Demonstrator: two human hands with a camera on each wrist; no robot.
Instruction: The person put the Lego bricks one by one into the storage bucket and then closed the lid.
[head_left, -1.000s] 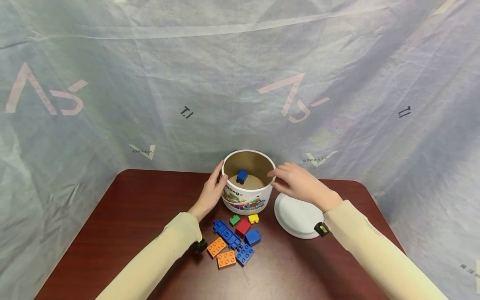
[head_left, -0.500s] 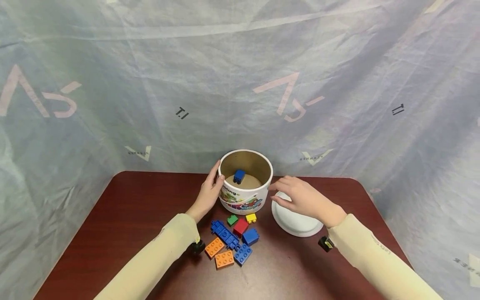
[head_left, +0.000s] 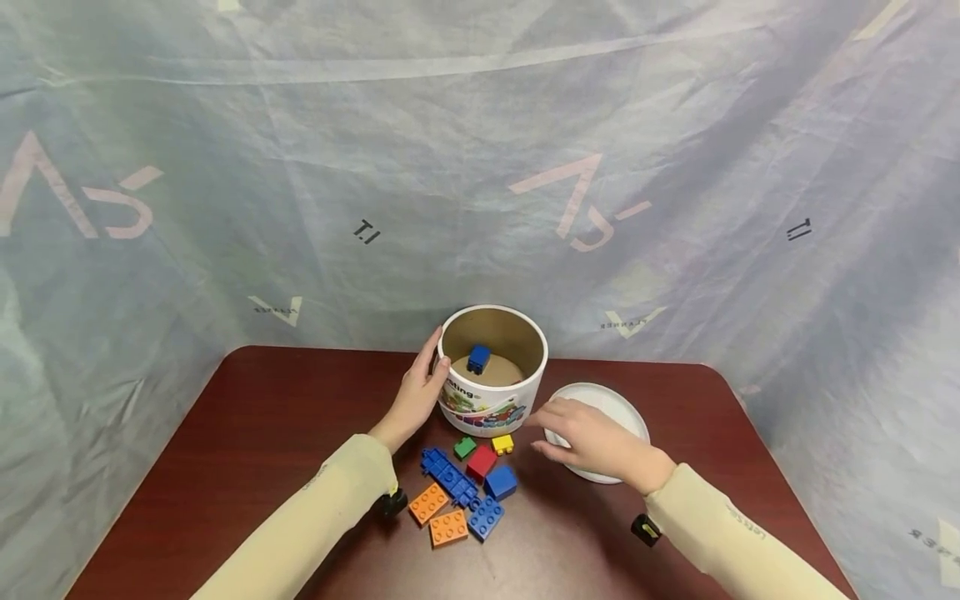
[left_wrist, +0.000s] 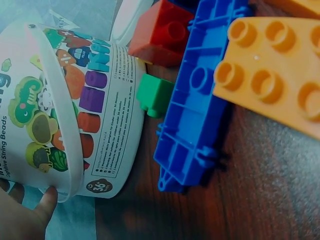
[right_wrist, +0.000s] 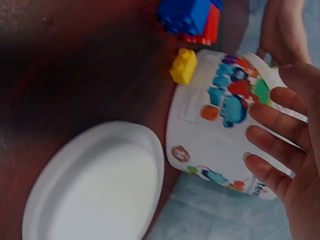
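Currently, left hand lies with straight fingers along the left wall of the bucket, thumb near the rim; presumably this steadies it upright. Right hand, fingers loosely extended, grips nothing; it hovers beside the bucket, partly above the white lid. Lid lies off on the table, likely so the mouth is accessible. On the bucket's floor: one blue block. In front: green brick, yellow brick, red brick, two blue bricks, two orange bricks, long blue base, probably clustered for easy reach.

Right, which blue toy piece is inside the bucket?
The blue block within the bucket; the ribbed blue base, six-stud blue brick and plain-sided blue block lie on the table.
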